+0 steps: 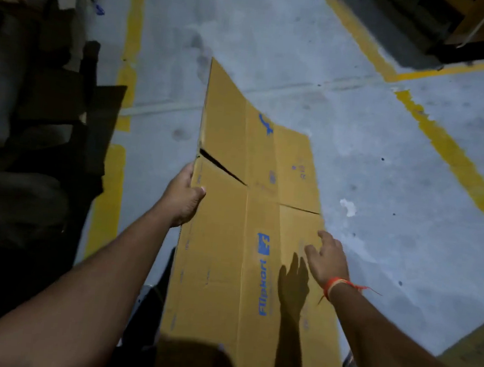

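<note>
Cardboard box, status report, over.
Flat cardboard box held by left grip at its left edge. Open right grip above it, apart. Dark clutter left, clear.

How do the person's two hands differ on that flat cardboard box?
The left hand grips the left edge of the flattened box; the right hand is open, fingers spread, apparently hovering near its right edge. The right wrist wears an orange thread; the left wrist is bare. Both arms reach forward.
</note>
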A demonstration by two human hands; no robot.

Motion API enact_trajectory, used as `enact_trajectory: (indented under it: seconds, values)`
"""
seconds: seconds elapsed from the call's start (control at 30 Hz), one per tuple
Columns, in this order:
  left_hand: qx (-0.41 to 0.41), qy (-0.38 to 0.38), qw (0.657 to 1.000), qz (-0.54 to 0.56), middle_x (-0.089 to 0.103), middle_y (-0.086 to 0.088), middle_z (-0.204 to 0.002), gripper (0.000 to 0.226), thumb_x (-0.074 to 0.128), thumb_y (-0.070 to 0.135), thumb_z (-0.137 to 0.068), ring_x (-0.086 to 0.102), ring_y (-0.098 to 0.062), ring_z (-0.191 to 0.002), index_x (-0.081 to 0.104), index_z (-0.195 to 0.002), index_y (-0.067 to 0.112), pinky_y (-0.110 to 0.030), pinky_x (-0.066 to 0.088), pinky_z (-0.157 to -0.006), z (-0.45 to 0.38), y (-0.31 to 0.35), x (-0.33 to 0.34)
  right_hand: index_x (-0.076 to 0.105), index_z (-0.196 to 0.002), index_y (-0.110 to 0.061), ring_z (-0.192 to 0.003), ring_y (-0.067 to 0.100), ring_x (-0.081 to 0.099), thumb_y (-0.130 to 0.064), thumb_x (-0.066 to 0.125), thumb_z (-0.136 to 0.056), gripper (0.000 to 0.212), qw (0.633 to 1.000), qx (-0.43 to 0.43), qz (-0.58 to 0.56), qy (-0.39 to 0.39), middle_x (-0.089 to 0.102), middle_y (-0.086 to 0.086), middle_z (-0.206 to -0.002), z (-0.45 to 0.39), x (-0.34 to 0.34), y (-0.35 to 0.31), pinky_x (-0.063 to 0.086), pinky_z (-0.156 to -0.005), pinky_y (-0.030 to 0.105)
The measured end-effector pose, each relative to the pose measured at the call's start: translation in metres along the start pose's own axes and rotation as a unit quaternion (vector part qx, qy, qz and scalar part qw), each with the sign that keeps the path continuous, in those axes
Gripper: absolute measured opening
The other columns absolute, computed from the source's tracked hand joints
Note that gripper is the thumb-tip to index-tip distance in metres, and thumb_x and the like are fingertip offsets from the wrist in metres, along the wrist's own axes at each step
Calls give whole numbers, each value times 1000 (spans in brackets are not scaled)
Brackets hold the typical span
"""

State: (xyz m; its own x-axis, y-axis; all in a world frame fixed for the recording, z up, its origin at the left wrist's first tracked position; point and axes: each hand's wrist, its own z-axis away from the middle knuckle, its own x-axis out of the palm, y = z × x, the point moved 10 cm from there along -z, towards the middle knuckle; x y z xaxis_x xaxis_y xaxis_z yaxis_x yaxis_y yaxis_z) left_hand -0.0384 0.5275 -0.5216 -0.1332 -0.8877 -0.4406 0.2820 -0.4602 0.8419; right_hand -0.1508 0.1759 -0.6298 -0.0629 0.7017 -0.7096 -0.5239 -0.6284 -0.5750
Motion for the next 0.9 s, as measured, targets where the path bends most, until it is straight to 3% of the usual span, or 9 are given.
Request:
enact_trajectory:
  seconds: [0.03,0.13,0.2,0.27,0.33,0.4,0.57,0.8,0.9]
  values:
    - [-18,3,999,-40,65,1,-121,63,50,-1,-99,65,-26,-110,36,-153,26,-36,54,-89,-4,-15,10,43,-149,-12,-123,38,53,-29,58,-98,56,1000,17,0,-9,48,19,-143,-4,6,10,41,-106,41]
    - [-52,-9,989,-141,65,-14,-99,87,46,5,-101,65,-29,-81,-8,-161,39,-36,52,-69,-11,-63,43,41,-150,-12,-120,36,54,-28,59,-98,57,998,38,10,-39,48,19,-143,-24,24,33,42,-101,39]
    - [-40,-27,982,-180,66,-20,-99,98,46,2,-100,64,-30,-79,-20,-155,48,-35,51,-66,-22,-90,54,41,-150,-12,-121,36,54,-27,62,-97,59,998,44,17,-52,50,20,-141,-45,32,46,42,-101,39]
    - [-19,-41,976,-212,60,-23,-125,99,47,-3,-98,64,-37,-104,-11,-155,54,-35,50,-82,-38,-109,53,42,-149,-10,-122,37,55,-26,64,-95,60,997,56,18,-55,52,22,-139,-69,37,59,42,-102,41]
    - [-27,-62,972,-227,45,-20,-148,91,48,-6,-97,49,-37,-132,11,-158,50,-30,41,-97,-52,-131,49,44,-147,-8,-123,39,55,-25,65,-94,60,996,69,11,-59,54,26,-137,-90,42,70,45,-104,44]
    - [-44,-65,972,-222,38,-13,-157,86,50,-8,-95,39,-32,-144,25,-158,44,-33,38,-107,-62,-155,43,43,-147,-8,-125,40,54,-25,64,-95,59,995,73,9,-65,54,26,-137,-109,49,76,45,-104,45]
    - [-67,-12,977,-201,35,-3,-162,81,59,-5,-94,36,-24,-147,32,-157,39,-40,38,-111,-74,-193,39,40,-149,-14,-126,40,53,-23,66,-93,63,995,91,-8,-38,50,24,-140,-153,56,95,44,-102,42]
    - [-66,9,975,-213,41,-9,-158,82,61,-2,-94,42,-29,-144,33,-155,44,-45,41,-111,-80,-204,33,31,-154,-17,-126,38,55,-38,81,-77,94,981,159,-78,-75,49,18,-148,-179,80,124,47,-106,48]
    - [-56,16,974,-221,44,-12,-155,81,63,-1,-94,45,-31,-141,34,-155,43,-44,42,-110,-80,-202,34,35,-151,-23,-119,36,58,-46,84,-65,102,981,153,-90,-71,55,14,-140,-184,86,123,50,-103,51]
